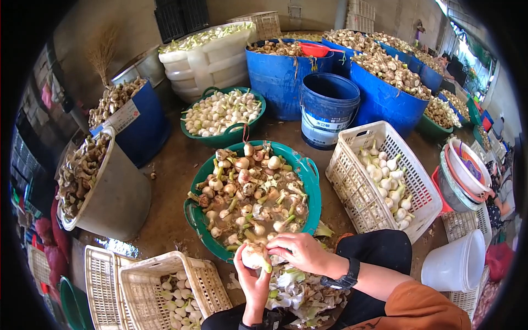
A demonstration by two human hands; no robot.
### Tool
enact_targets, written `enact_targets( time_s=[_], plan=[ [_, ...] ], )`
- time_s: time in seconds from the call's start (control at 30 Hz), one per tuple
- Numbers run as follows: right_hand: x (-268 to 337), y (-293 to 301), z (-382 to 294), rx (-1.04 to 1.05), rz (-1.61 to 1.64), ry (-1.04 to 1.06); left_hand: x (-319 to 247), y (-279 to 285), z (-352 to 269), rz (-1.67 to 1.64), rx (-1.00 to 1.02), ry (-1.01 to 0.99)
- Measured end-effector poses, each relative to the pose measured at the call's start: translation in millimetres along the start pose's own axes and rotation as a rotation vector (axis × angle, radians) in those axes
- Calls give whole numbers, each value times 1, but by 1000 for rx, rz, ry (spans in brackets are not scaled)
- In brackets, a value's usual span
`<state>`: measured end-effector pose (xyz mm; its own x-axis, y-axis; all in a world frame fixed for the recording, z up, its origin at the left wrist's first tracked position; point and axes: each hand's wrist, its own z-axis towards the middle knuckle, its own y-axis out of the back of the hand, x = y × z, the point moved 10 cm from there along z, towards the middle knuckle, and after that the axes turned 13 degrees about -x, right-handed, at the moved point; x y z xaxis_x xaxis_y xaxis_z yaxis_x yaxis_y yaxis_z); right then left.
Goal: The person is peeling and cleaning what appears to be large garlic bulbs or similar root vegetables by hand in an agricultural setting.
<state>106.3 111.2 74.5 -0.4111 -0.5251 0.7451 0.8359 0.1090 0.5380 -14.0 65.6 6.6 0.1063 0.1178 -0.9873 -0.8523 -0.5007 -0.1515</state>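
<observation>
A fresh garlic bulb (252, 255), with a short green stem, is held in my left hand (255, 288). The bent fingers of my right hand (301, 252) pinch at the bulb's outer skin from the right. Just beyond both hands stands a green tub (314, 194) of murky water, filled with dirty, unpeeled garlic bulbs (247, 187). Peeled-off skins and leaves (303, 295) are heaped beneath my hands, between my legs. At right, a white plastic crate (350, 194) contains clean white bulbs (385, 177); another crate (152, 274) at lower left has more of them.
Behind the tub are a green basin (206, 140) of white bulbs and a dark blue bucket (330, 119). Large blue barrels (280, 78) heaped with garlic line the back. A grey barrel (119, 198) stands left, a white bucket (451, 262) right. Another person (501, 198) sits at far right.
</observation>
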Motion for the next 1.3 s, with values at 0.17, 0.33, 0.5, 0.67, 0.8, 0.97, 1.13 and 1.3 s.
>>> enact_targets(
  time_s=[0.17, 0.33, 0.5, 0.67, 0.8, 0.97, 1.13, 1.3],
  plan=[
    [7, -2, -5, -37, -83, 72, 14, 1, 1, -43, -3, 88],
    [16, 4, 2, -111, -139, 115, -7, -2, 4, 129, 121, 12],
    [-46, 20, -4, -241, -87, -38, -12, -25, -19, 89, 481, 122],
    [-62, -82, -89, 755, -350, 276, 0, -5, -5, -153, 316, 254],
    [-54, -27, -36, 17, 138, -130, 9, 0, 0, -106, 263, 230],
    [-2, -2, 1, -116, 102, 11, -4, -1, 4, -79, 135, 116],
    [-3, 4, 5, -172, 55, -7, -3, 9, 4, -204, 34, 180],
    [-64, 4, -7, -301, -19, -76, -1, -17, -17, -627, 341, 451]
  ],
)
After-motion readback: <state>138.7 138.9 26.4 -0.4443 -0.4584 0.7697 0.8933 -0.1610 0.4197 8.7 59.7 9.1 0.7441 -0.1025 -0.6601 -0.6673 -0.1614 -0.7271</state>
